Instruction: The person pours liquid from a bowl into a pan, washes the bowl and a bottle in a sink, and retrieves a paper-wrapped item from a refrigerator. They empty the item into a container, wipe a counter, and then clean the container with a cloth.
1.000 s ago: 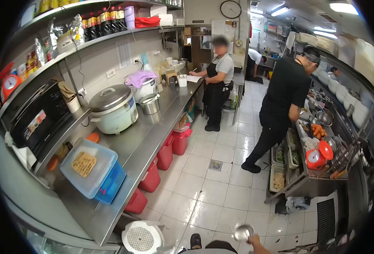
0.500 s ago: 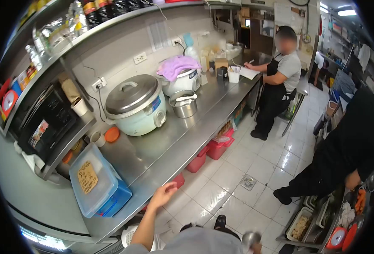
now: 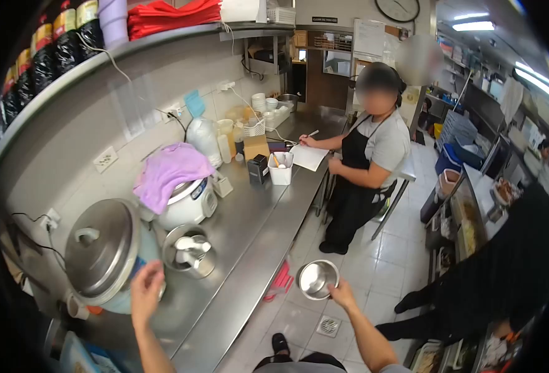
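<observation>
A round stainless steel bowl [image 3: 312,285] is held out over the floor in my right hand [image 3: 343,293], whose fingers grip its side near the rim. My left hand [image 3: 146,287] is raised with nothing in it, its fingers loosely bent. It overlaps the front of the large rice cooker [image 3: 91,248], which has a metal lid on. Just beyond that hand, a steel pot [image 3: 205,264] with white scoops [image 3: 192,250] inside stands on the counter. Behind the pot is a smaller rice cooker [image 3: 190,205] with a purple cloth [image 3: 174,174] draped on top.
At the counter's [image 3: 249,233] far end, a person [image 3: 377,146] in a black apron writes on paper [image 3: 310,155]. A white container [image 3: 281,171] and black box [image 3: 258,169] stand nearby. Another person in black [image 3: 492,261] bends at the right. A floor drain [image 3: 328,326] lies ahead.
My view has moved forward along the counter, closer to the rice cookers. My right hand has lifted the bowl from low at my side to out in front. The writing person's head has turned.
</observation>
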Available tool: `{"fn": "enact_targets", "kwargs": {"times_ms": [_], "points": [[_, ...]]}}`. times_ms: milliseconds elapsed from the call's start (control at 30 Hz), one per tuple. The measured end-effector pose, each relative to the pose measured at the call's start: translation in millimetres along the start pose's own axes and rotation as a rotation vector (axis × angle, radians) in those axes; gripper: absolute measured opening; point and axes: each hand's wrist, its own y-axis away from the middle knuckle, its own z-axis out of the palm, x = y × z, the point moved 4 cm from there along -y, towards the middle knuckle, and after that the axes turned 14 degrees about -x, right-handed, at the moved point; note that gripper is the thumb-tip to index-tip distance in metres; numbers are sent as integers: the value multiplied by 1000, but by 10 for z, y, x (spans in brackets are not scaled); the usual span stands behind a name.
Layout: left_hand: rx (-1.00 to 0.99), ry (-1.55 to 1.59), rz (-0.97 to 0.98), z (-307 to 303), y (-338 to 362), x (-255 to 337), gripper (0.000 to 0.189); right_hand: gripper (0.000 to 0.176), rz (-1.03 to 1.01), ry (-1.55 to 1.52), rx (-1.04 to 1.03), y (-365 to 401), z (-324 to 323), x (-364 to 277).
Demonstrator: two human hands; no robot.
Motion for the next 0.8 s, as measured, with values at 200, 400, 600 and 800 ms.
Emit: {"fn": "enact_targets", "kwargs": {"times_ms": [200, 400, 600, 800], "points": [[27, -312, -28, -76, -2167, -109, 36, 25, 36, 165, -167, -962, 10, -581], [421, -772, -197, -193, -3542, -899, 68, 32, -56, 437, -350, -2480, 73, -1290], [480, -1031, -492, -351, -3867, -1207, 59, 30, -121, 455, -581, -3729, 240, -1606], [744, -763, -360, 10, -3586, -169, 50, 33, -225, 427, -674, -4373, 507, -1640]]}}
